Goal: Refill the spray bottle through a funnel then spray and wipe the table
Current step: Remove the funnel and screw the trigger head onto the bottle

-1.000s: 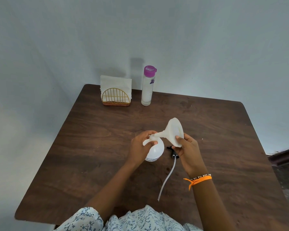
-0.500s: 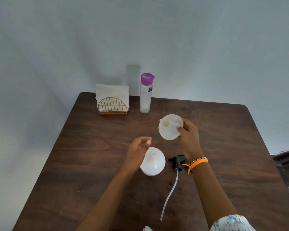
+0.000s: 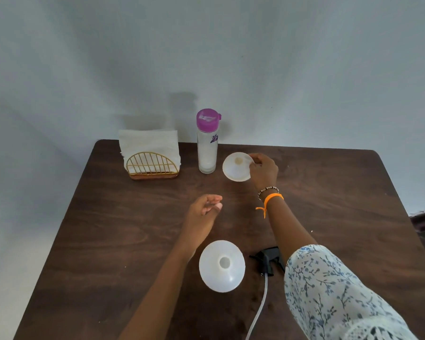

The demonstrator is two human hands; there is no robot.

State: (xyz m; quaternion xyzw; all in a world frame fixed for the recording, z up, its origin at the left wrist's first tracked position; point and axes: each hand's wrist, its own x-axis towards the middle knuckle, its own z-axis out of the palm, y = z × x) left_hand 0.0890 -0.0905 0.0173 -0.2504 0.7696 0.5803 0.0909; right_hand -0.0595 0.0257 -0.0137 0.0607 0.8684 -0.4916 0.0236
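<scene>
My right hand (image 3: pixel 263 171) pinches the rim of the white funnel (image 3: pixel 236 166) far out over the table, just right of the water bottle with the purple cap (image 3: pixel 207 141). The funnel's wide mouth faces me. The white spray bottle (image 3: pixel 221 265) stands uncapped near me, its neck open. Beside it on the right lies its black trigger head (image 3: pixel 268 262) with a clear tube (image 3: pixel 259 312). My left hand (image 3: pixel 204 213) hovers over the wood between the bottles, fingers loosely curled and holding nothing.
A gold wire holder with white napkins (image 3: pixel 150 155) stands at the table's back left, beside the water bottle. The dark wooden table (image 3: pixel 113 241) sits against a pale wall. My patterned sleeve (image 3: pixel 329 290) covers the near right.
My right hand carried the funnel off the spray bottle's neck toward the far side, next to the water bottle. My left hand let go of the spray bottle and lifted forward.
</scene>
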